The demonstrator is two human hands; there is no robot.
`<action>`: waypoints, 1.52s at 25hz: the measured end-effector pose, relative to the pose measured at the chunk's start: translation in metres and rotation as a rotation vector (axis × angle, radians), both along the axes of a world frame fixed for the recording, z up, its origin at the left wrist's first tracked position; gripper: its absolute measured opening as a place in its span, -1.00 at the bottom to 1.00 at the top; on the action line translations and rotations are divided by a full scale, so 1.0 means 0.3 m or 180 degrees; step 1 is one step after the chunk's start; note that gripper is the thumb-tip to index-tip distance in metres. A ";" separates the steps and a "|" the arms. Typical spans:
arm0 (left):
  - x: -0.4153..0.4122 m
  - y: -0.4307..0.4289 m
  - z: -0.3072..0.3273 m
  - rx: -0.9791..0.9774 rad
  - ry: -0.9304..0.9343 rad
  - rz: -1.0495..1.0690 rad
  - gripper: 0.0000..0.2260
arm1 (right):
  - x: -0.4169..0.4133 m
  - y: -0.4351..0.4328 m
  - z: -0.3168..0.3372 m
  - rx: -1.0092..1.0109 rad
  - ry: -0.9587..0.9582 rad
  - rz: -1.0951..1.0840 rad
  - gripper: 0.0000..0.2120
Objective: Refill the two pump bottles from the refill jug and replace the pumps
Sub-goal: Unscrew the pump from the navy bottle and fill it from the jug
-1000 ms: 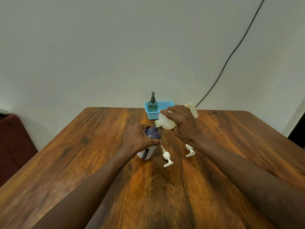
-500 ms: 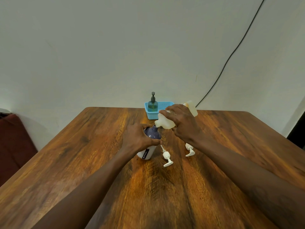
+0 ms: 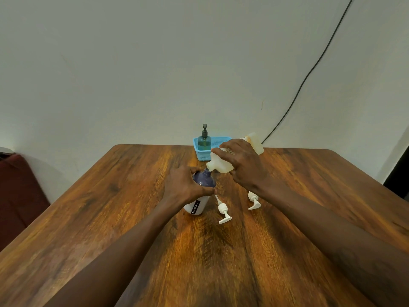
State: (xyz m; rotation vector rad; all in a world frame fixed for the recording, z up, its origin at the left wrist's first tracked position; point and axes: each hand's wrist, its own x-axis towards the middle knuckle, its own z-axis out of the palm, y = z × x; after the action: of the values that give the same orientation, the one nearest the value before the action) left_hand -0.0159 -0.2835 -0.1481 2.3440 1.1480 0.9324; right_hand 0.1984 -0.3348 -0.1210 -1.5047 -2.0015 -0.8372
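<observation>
Both forearms reach in from the near edge across the wooden worktop. Two white pumps lie loose on the wood between the arms. The nearer pump is just right of the bottle's base with its tube pointing away, and the second pump lies further right, partly under the right wrist. The purple bottle stands near the middle of the worktop. It has a white lower body with a dark label and an open neck. The left hand grips it round the shoulder, fingers curled over the far side and thumb across the front. Just beyond and above it, the right hand wraps round the pale refill jug. The jug is tipped on its side with its mouth down at the bottle's neck; they seem to touch, though the view is too small to tell, and no stream can be made out. Behind the jug, at the far edge, sits a blue basket. A green pump bottle stands upright in its left end, pump fitted. A dark cable runs across the wall behind.
</observation>
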 end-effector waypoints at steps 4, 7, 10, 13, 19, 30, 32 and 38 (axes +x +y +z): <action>0.000 0.005 -0.002 -0.0009 0.0001 -0.0035 -0.38 | 0.002 0.006 -0.003 -0.0035 -0.0009 -0.0020 -0.27; -0.004 0.010 -0.006 0.0022 -0.0016 0.0000 -0.44 | 0.002 0.009 -0.004 -0.0086 0.0021 -0.0027 -0.28; -0.006 0.011 -0.008 0.0040 -0.0043 -0.0002 -0.44 | -0.003 0.003 0.002 -0.0076 0.0007 -0.0043 -0.29; -0.008 0.012 -0.008 0.0032 -0.0046 0.0012 -0.43 | -0.003 0.001 0.012 -0.0055 0.0013 0.0012 -0.32; -0.014 0.011 -0.006 0.0034 -0.0058 0.0009 -0.37 | -0.005 0.001 0.017 -0.0041 0.0004 0.0008 -0.30; -0.011 0.020 -0.015 0.0032 -0.0028 0.0042 -0.42 | -0.013 -0.008 0.035 -0.0052 0.0013 0.0057 -0.29; -0.009 0.018 -0.015 0.0016 -0.0041 0.0048 -0.43 | -0.013 -0.011 0.033 -0.0024 -0.0001 0.0075 -0.29; -0.008 0.012 -0.010 -0.0001 -0.0050 -0.0018 -0.45 | -0.009 -0.019 0.034 0.0041 -0.0061 0.0081 -0.30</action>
State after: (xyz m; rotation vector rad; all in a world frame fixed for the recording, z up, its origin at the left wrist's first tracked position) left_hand -0.0182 -0.2799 -0.1511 2.3344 1.1349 0.9469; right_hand 0.1956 -0.3406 -0.1108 -1.4662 -2.0210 -0.8554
